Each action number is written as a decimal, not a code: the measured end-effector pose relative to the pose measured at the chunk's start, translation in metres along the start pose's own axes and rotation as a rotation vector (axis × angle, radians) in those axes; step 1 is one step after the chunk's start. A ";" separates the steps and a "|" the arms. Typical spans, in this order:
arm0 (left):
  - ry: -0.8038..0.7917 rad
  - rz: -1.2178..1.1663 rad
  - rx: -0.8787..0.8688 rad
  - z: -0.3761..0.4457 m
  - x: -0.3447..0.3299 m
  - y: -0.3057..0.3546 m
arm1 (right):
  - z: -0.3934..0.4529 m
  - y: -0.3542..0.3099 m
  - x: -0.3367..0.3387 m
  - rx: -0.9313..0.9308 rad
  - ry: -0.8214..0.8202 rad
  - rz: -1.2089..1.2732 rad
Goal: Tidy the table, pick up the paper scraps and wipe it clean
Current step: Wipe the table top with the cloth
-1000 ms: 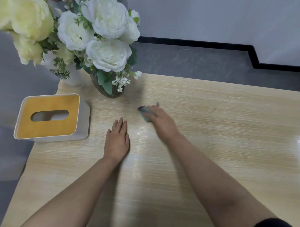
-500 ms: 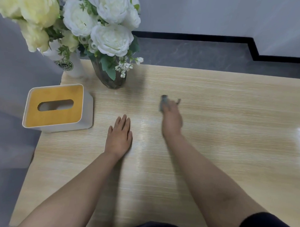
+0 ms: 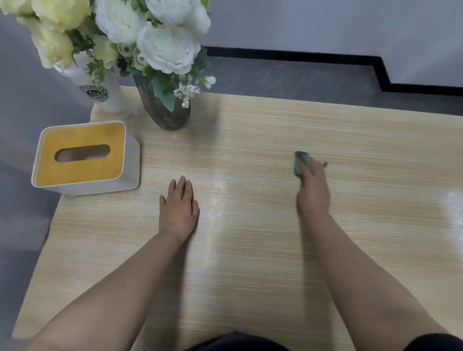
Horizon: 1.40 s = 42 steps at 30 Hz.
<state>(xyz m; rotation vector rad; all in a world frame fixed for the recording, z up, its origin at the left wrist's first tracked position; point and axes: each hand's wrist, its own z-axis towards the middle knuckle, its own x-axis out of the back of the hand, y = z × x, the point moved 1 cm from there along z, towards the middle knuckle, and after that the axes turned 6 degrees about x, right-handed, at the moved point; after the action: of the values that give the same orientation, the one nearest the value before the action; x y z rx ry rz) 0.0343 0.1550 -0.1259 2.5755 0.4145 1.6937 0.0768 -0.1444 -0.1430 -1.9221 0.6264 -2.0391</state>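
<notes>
A light wooden table [image 3: 275, 255] fills the view. My right hand [image 3: 313, 194] presses a small grey cloth [image 3: 300, 163] onto the table right of the middle; the fingers cover most of the cloth and only its far end shows. My left hand [image 3: 179, 209] lies flat on the table left of the middle, palm down with straight fingers, holding nothing. No paper scraps are visible on the table.
A white tissue box with an orange lid [image 3: 82, 157] stands at the left edge. Behind it are a dark glass vase of white flowers [image 3: 163, 112] and a white cup with pale yellow flowers [image 3: 102, 93]. Grey floor lies beyond the far edge.
My right hand has slid the cloth across the table to the right, away from the vase. My left hand has stayed flat in the same spot. The camera has shifted slightly.
</notes>
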 end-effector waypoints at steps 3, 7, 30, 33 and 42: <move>-0.004 -0.005 0.005 0.000 0.000 0.001 | -0.004 0.011 -0.001 -0.131 0.050 -0.005; -0.019 -0.012 -0.016 -0.002 -0.001 -0.002 | -0.006 -0.066 -0.030 -0.119 0.114 -0.016; -0.030 0.143 -0.086 -0.026 -0.011 0.004 | -0.052 -0.039 -0.007 -0.079 0.131 -0.115; -0.024 0.137 -0.098 -0.028 -0.013 0.001 | -0.069 -0.094 -0.046 0.129 -0.078 0.145; 0.009 0.029 -0.103 -0.035 -0.017 -0.006 | -0.089 -0.106 -0.047 0.394 -0.236 0.323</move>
<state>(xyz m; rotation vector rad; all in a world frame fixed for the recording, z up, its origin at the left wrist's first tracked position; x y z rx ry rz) -0.0049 0.1521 -0.1283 2.5143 0.2834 1.6897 0.0023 -0.0188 -0.1354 -1.6703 0.4080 -1.5702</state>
